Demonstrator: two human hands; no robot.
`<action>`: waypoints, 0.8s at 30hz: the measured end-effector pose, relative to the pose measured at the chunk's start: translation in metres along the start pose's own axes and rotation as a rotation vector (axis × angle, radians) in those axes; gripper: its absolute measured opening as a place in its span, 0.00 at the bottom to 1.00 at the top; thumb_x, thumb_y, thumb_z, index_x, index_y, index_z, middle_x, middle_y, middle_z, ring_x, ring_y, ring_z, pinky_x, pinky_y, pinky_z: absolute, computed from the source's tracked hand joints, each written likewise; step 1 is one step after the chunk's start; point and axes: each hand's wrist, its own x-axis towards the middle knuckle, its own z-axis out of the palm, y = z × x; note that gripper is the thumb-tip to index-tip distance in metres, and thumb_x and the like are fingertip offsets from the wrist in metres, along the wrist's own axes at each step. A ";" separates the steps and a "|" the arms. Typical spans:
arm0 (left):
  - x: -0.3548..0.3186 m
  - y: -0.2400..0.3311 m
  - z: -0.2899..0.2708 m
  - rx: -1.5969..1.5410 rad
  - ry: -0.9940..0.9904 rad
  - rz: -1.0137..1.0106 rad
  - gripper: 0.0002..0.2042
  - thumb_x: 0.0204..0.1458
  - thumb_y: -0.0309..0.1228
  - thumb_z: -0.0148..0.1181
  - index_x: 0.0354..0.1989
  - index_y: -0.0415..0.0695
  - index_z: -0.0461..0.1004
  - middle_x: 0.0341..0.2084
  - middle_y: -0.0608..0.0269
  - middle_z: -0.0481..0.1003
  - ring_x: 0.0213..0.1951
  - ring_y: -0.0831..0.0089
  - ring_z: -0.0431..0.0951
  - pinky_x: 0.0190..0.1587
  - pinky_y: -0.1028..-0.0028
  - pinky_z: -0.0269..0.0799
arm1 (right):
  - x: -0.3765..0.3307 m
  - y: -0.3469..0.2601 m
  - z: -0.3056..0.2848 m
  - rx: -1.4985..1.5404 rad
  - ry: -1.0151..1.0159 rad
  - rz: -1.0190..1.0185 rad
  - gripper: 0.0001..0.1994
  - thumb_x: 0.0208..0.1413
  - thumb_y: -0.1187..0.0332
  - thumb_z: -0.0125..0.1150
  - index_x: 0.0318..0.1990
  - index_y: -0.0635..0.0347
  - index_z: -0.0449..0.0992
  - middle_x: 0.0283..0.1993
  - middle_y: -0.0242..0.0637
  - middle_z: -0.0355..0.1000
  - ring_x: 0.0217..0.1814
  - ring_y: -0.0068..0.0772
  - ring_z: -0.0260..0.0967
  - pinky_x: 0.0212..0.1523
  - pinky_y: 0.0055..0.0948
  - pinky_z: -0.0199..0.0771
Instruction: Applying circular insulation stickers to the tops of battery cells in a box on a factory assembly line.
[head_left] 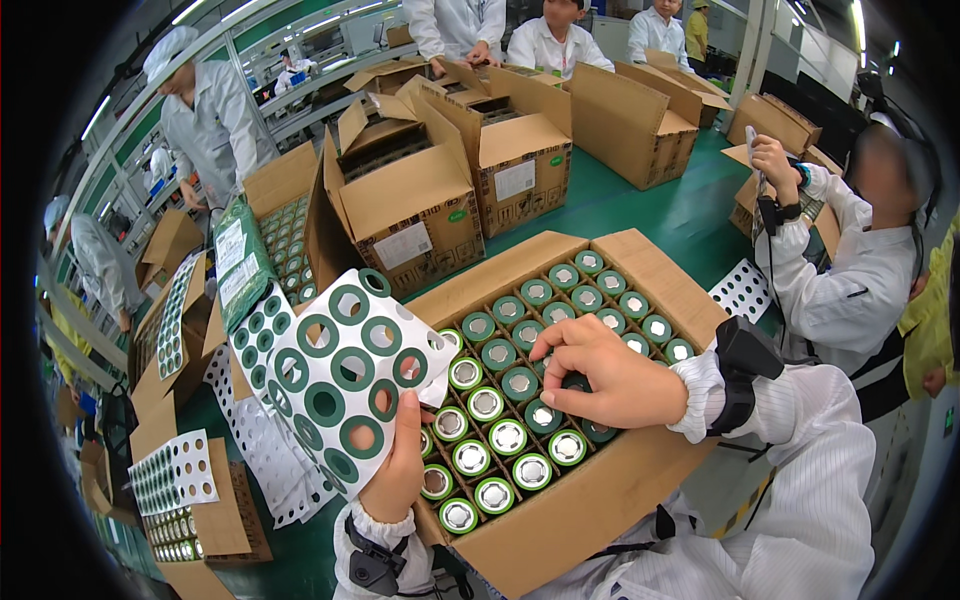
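Left hand (400, 462) pinches a green-ringed sheet (350, 339); right hand (620, 378) half-curled over cells (519, 384), grip unclear.

At the dial's centre, an open brown cardboard box (600, 490) stands on the green tabletop (620, 215), with upright round metal-topped cells (508, 436) in its dividers. At 9 o'clock is the flat white sheet of green rings (352, 347), in the left hand (395, 475); the right hand (625, 375) is over the cells. A green plastic package (243, 270) lies at 10, a brown flapped carton (425, 225) at 11, a white punched sheet (742, 290) at 2.
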 end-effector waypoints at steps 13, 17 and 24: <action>0.001 0.003 0.001 0.030 0.017 0.136 0.05 0.54 0.24 0.49 0.34 0.36 0.71 0.25 0.65 0.73 0.23 0.79 0.71 0.25 0.81 0.66 | 0.000 -0.004 -0.003 -0.032 -0.018 0.009 0.05 0.43 0.68 0.58 0.22 0.57 0.71 0.43 0.35 0.64 0.47 0.39 0.56 0.50 0.33 0.53; 0.002 -0.008 0.003 -0.074 0.045 0.161 0.05 0.53 0.24 0.50 0.35 0.36 0.70 0.25 0.64 0.73 0.24 0.78 0.72 0.25 0.80 0.67 | 0.000 -0.005 -0.003 -0.038 -0.037 0.022 0.05 0.44 0.68 0.59 0.22 0.58 0.71 0.44 0.36 0.64 0.47 0.39 0.56 0.51 0.33 0.54; 0.002 -0.006 -0.001 0.023 -0.004 0.116 0.06 0.53 0.24 0.50 0.35 0.36 0.70 0.26 0.64 0.73 0.24 0.78 0.72 0.25 0.80 0.68 | -0.001 -0.005 -0.005 -0.044 -0.042 0.030 0.05 0.44 0.69 0.59 0.24 0.58 0.71 0.44 0.36 0.64 0.48 0.39 0.55 0.51 0.33 0.54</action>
